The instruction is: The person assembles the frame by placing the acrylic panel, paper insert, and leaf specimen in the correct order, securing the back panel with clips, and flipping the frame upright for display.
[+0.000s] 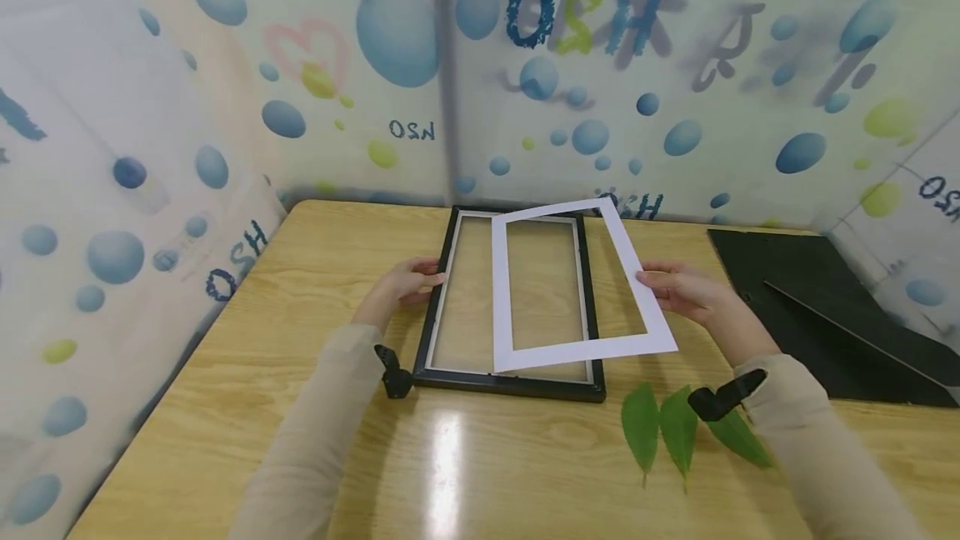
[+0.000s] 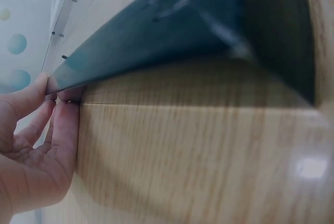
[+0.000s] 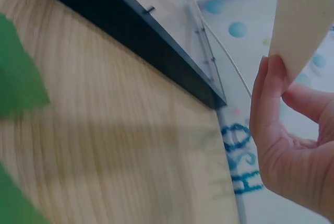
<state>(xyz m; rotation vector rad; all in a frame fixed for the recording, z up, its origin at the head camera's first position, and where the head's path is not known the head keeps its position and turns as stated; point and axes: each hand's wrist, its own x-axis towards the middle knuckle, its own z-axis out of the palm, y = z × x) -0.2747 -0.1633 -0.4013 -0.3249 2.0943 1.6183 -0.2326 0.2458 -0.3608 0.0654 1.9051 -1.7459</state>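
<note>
A black picture frame [image 1: 517, 388] lies on the wooden table, its back side up with small tabs along the inner edge. My left hand [image 1: 408, 282] grips its left side, thumb on top and fingers beneath, as the left wrist view shows at the frame's edge [image 2: 141, 44]. Between thumb and fingers, my right hand [image 1: 686, 294] pinches the right side of a white mat board [image 1: 592, 350]. The mat is tilted above the frame and overlaps its right half. In the right wrist view the pinched mat strip [image 3: 297, 20] is clear of the frame's side [image 3: 141, 36].
Several green leaves [image 1: 678, 432] lie in front of the right forearm. A black backing board [image 1: 810, 290] with an easel leg [image 1: 855, 327] is at the table's right. A patterned curtain [image 1: 360, 165] stands behind the table and along its left.
</note>
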